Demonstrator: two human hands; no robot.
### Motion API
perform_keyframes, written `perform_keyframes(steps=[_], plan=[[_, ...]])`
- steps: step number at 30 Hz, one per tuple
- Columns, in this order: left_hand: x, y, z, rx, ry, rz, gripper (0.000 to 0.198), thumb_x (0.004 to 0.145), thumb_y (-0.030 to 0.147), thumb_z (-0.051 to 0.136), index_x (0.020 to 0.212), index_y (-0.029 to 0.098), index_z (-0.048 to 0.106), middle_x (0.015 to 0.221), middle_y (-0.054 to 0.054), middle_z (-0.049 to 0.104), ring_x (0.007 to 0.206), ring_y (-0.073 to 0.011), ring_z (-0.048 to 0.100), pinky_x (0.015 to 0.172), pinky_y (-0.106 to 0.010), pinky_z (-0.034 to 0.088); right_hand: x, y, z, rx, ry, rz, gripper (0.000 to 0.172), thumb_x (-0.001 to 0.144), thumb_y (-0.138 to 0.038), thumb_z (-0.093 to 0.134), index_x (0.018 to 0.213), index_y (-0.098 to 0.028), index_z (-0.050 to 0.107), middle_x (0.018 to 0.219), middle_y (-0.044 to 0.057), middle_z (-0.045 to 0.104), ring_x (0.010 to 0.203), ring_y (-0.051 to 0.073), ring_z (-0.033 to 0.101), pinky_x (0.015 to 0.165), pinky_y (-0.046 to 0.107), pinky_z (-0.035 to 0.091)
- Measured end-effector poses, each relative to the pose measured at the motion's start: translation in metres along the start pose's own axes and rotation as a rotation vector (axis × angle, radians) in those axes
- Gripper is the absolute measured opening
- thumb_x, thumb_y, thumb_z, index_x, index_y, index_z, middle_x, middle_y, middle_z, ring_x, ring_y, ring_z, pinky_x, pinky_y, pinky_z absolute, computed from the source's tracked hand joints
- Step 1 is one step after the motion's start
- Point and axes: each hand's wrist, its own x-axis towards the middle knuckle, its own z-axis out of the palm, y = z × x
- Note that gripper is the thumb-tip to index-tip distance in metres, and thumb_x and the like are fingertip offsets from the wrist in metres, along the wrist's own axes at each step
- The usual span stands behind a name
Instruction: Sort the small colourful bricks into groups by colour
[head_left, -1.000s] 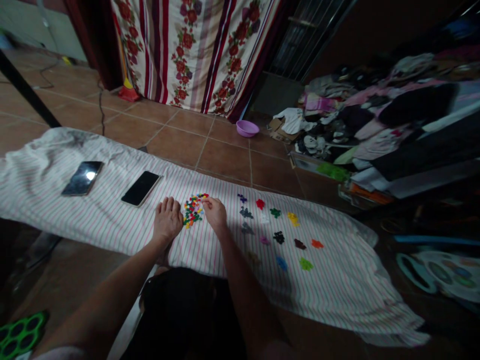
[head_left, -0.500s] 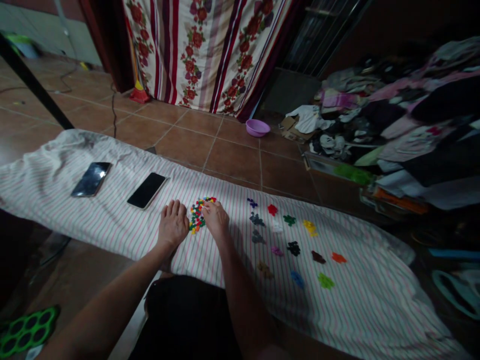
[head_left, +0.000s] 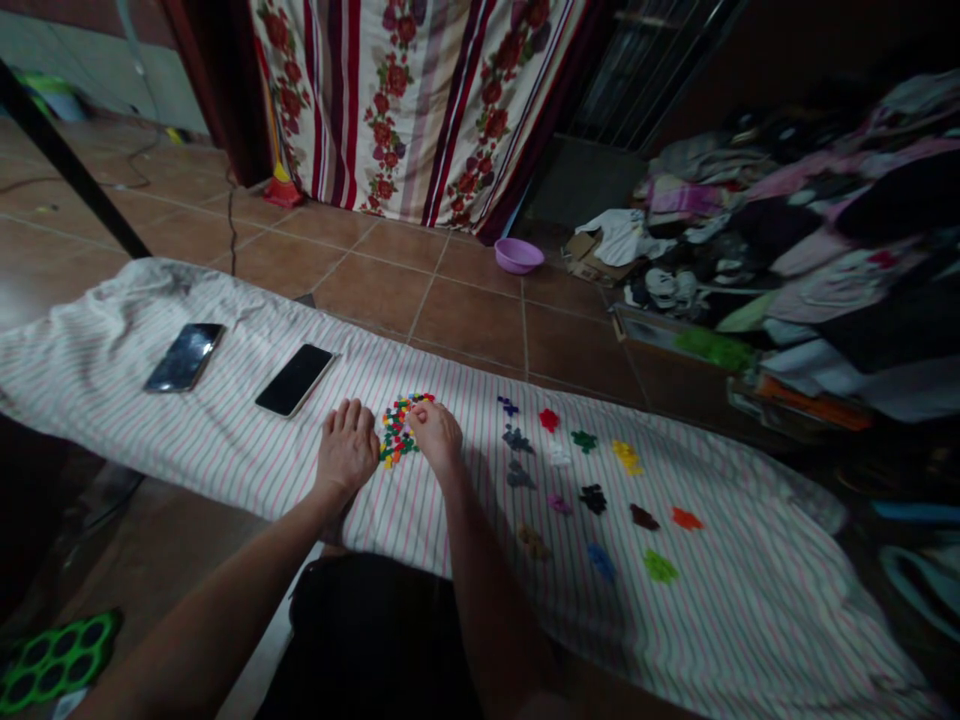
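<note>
"On the tabletop [head_left: 720, 610], under a striped cloth: what is listed first?"

"One mixed pile [head_left: 395, 442], small pieces, many colours, lying between the two hands and partly hidden by them."

"Left hand [head_left: 349, 445]?"

"Laid flat, palm down, fingers outstretched side by side, just beside the pile on its left."

"Right hand [head_left: 437, 432]?"

"At the right edge of the pile, thumb and fingers bent inward, fingertips over the pieces. Whether they are closed on a piece cannot be told; too small and dim."

"Sorted stock?"

"Fourteen heaps, one colour each, set apart to the right of that hand. Far side: dark blue heap [head_left: 508, 406], red heap [head_left: 549, 420], dark green heap [head_left: 584, 441], yellow heap [head_left: 626, 457]. Middle: dark grey heap [head_left: 517, 439], white heap [head_left: 559, 456], lighter grey heap [head_left: 520, 475], pink heap [head_left: 559, 503], black heap [head_left: 593, 498], brown heap [head_left: 644, 516], orange heap [head_left: 686, 518]. Near side: tan heap [head_left: 534, 542], blue heap [head_left: 601, 561], lime heap [head_left: 661, 566]."

"Left end?"

"Two items, flat, dark-screened: a pale-edged phone [head_left: 295, 380], near the left hand; farther left, a glossy device [head_left: 185, 357] showing a reflection."

"Beyond the cloth?"

"One purple basin [head_left: 519, 256], on floor tiles; one floral curtain [head_left: 442, 100], striped, hanging behind."
</note>
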Motion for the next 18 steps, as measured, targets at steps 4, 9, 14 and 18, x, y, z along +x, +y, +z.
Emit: perform_keyframes(steps=[4, 9, 14, 18], plan=[[0.000, 0.000, 0.001, -0.003, 0.007, 0.002, 0.041, 0.090, 0.024, 0.039, 0.123, 0.009, 0.057, 0.139, -0.018, 0.054, 0.135, -0.0340, 0.043, 0.109, -0.047, 0.033, 0.004, 0.010, 0.003, 0.144, 0.023, 0.016, 0.016, 0.088, -0.029, 0.055, 0.085, -0.026, 0.070, 0.089, 0.000, 0.073, 0.088, 0.015, 0.066, 0.078, 0.023, 0.045], [0.000, 0.000, 0.002, -0.026, 0.018, -0.011, 0.040, 0.090, 0.025, 0.039, 0.122, 0.011, 0.058, 0.138, -0.017, 0.054, 0.134, -0.0331, 0.043, 0.109, -0.047, 0.033, 0.012, 0.029, 0.016, 0.470, 0.031, 0.034, 0.014, 0.085, -0.033, 0.058, 0.087, -0.027, 0.070, 0.085, -0.002, 0.074, 0.083, 0.015, 0.067, 0.073, 0.024, 0.050], [0.000, 0.001, 0.000, -0.007, 0.013, -0.002, 0.039, 0.091, 0.025, 0.037, 0.120, 0.010, 0.058, 0.139, -0.018, 0.054, 0.134, -0.0330, 0.043, 0.109, -0.047, 0.033, 0.016, 0.041, 0.025, 0.812, -0.030, 0.054, 0.018, 0.080, -0.033, 0.059, 0.090, -0.022, 0.070, 0.074, -0.002, 0.071, 0.068, 0.014, 0.065, 0.067, 0.025, 0.051], [0.000, 0.001, -0.002, -0.027, 0.013, -0.001, 0.039, 0.091, 0.025, 0.037, 0.119, 0.009, 0.059, 0.138, -0.020, 0.054, 0.133, -0.0332, 0.044, 0.108, -0.047, 0.033, 0.014, 0.042, 0.022, 0.960, -0.053, 0.102, 0.016, 0.075, -0.028, 0.061, 0.087, -0.020, 0.068, 0.069, -0.002, 0.069, 0.065, 0.013, 0.064, 0.064, 0.023, 0.049]])
